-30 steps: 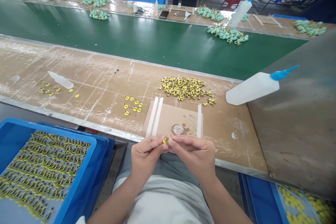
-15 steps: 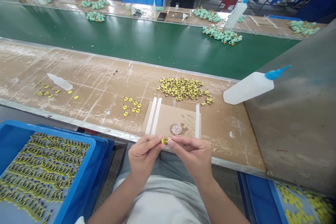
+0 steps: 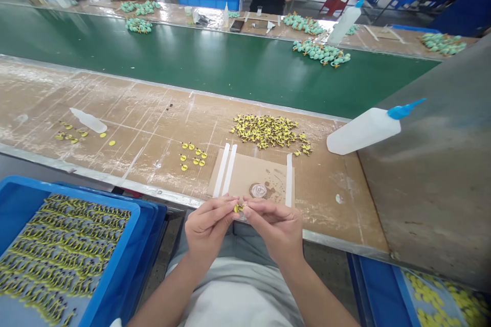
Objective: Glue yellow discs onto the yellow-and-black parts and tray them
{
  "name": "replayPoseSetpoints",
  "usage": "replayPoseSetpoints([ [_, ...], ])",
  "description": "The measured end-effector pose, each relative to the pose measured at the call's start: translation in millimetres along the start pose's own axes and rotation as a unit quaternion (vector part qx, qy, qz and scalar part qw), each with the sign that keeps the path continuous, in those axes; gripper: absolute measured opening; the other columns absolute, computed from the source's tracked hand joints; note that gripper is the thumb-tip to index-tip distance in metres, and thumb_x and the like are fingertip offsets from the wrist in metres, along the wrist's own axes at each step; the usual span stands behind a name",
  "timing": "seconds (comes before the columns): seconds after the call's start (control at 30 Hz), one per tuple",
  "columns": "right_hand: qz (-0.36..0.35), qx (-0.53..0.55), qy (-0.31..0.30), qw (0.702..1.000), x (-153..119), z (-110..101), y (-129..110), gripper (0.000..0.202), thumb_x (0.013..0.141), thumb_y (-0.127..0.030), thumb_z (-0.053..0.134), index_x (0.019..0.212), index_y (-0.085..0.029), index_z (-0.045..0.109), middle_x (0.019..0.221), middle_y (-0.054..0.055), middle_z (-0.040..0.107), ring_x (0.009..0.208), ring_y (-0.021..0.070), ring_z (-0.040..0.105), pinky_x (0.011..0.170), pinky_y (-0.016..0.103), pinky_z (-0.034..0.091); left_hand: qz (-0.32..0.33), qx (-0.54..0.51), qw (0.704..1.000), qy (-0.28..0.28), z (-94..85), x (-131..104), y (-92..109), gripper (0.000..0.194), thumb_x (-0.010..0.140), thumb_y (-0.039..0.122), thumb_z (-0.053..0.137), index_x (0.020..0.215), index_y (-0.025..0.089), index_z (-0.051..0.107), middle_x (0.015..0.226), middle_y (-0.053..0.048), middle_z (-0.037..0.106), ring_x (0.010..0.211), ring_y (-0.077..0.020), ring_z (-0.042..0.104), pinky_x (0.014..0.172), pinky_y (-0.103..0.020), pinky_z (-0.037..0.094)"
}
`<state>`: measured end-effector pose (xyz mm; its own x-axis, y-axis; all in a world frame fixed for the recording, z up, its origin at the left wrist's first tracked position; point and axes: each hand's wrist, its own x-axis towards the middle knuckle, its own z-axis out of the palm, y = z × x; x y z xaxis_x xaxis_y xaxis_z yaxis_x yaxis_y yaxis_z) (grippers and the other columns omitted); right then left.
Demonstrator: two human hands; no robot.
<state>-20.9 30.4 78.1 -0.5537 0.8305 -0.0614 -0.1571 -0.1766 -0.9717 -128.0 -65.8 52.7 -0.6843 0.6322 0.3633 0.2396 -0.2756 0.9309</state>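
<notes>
We count: eight yellow pieces (image 3: 201, 163) in the middle group, three tape strips (image 3: 230, 169) on the cardboard (image 3: 247, 173), one round dish (image 3: 258, 190), three blue-nozzled bottles (image 3: 362, 133).

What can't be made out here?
All in the head view:
Held yellow piece: partly hidden by left hand and right hand.
Pile of yellow-and-dark pieces: too small and overlapping to count.
Blue bin at left: cut off by left and bottom edges.
Yellow pieces, lower right: cut off by bottom edge.

The single head-worn view looks forward and down over the nearby bench (image 3: 326, 196), taking in the green belt (image 3: 192, 61) beyond it.
</notes>
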Motion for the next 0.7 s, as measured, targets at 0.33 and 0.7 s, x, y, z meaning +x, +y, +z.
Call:
replayPoseSetpoints([
  [0.33,0.053,0.032,0.020,0.998,-1,5,-2,0.010,0.068,-0.024,0.082,0.076,-0.021,0.077,0.081,0.006,0.077,0.077,0.0237,0.075,0.073,0.035,0.065,0.027,0.011,0.999,-0.020,-4.8,0,2,0.042,0.078,0.004,0.069,0.111,0.030,0.073,0.096,-0.005,0.074,0.091,-0.0227,0.071,0.080,-0.035,0.059],
  [0.7,0.063,0.052,0.001,0.997,-4,10,3,0.009,0.068,-0.024,0.082,0.075,-0.021,0.077,0.080,0.006,0.077,0.080,0.0260,0.075,0.075,0.038,0.065,0.049,0.007,0.998,-0.023,-10.2,-2,1,0.044,0.076,0.002,0.069,0.110,0.031,0.073,0.093,-0.004,0.075,0.085,-0.0209,0.071,0.076,-0.035,0.061],
])
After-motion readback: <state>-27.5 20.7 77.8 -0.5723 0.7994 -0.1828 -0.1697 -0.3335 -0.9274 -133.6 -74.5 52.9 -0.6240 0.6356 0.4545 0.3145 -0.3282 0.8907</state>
